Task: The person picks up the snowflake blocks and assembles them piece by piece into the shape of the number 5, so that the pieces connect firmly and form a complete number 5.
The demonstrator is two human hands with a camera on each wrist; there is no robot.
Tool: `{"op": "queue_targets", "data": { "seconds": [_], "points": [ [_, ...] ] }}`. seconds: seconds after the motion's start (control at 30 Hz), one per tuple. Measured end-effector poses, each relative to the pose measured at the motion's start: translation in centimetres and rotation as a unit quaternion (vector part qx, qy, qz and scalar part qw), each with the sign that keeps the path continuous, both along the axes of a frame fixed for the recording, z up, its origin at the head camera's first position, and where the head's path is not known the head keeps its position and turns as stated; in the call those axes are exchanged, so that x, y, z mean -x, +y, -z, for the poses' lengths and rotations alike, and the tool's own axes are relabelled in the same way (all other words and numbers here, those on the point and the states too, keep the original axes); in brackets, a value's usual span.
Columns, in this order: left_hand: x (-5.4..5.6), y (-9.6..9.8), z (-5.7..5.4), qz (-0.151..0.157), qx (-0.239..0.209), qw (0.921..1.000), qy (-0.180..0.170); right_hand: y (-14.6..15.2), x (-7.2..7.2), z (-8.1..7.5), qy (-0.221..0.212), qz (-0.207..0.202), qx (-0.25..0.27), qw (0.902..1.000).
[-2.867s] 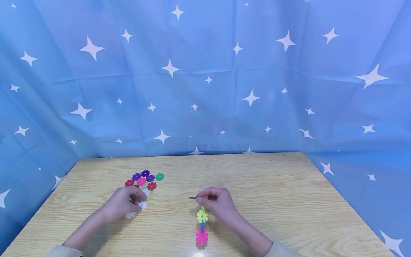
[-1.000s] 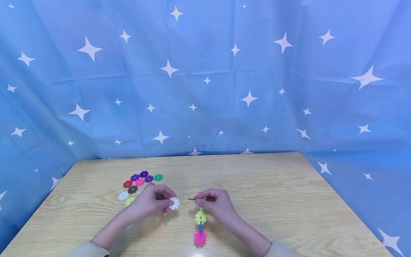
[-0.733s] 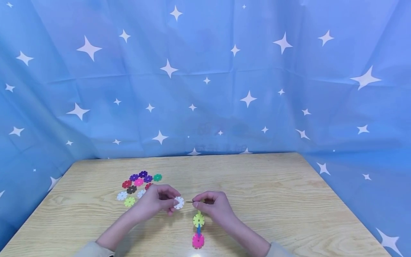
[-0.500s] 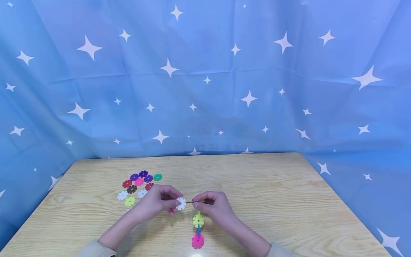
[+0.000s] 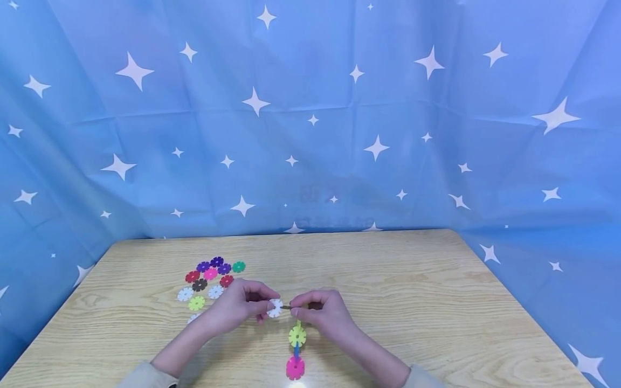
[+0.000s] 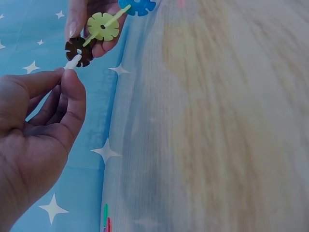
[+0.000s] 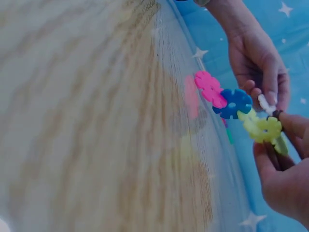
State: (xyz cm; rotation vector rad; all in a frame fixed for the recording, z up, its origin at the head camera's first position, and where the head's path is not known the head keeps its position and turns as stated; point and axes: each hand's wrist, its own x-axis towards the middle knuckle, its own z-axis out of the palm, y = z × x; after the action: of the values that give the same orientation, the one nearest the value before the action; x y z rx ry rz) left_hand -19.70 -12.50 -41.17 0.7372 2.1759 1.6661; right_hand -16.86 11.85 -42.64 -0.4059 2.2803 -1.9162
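Between the thumb and fingers of my left hand [image 5: 235, 308] is a white snowflake disc [image 5: 275, 309], a notched plastic piece. My right hand [image 5: 324, 312] pinches a brown snowflake disc [image 6: 77, 50], seen edge-on in the head view. White and brown meet at their edges; how deep the slots interlock I cannot tell. From the brown one hangs a linked chain: yellow discs [image 7: 264, 129], a blue disc [image 7: 232, 103] and a pink disc [image 5: 295, 368] at the lower end. Fingers partly hide the upper yellow piece in the head view.
Loose discs lie at the left of the wooden table [image 5: 412, 302]: purple, red, white, a pink disc [image 5: 210, 274], a green disc [image 5: 239, 267], a black-brown disc [image 5: 199, 285] and a yellow disc [image 5: 196, 303]. A blue starred curtain [image 5: 310, 134] hangs behind.
My left hand picked up a white disc from the loose group and carried it right to the brown disc. My right hand, still holding the chain, shifted slightly left and down.
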Motion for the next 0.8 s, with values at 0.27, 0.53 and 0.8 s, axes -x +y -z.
{"op": "queue_targets", "data": {
  "seconds": [0.27, 0.53, 0.8],
  "points": [
    [0.12, 0.07, -0.13, 0.003, 0.031, 0.9994, 0.013, 0.10, 0.28, -0.05, -0.003, -0.010, 0.000, 0.9999],
    [0.14, 0.12, -0.13, 0.008, 0.028, 0.9995, 0.011, 0.24, 0.45, -0.01, -0.002, -0.008, -0.007, 0.9999],
    [-0.01, 0.25, -0.33, -0.002, 0.003, 1.0000, -0.002, 0.01, 0.50, -0.13, -0.022, 0.010, 0.003, 0.9997]
  ]
}}
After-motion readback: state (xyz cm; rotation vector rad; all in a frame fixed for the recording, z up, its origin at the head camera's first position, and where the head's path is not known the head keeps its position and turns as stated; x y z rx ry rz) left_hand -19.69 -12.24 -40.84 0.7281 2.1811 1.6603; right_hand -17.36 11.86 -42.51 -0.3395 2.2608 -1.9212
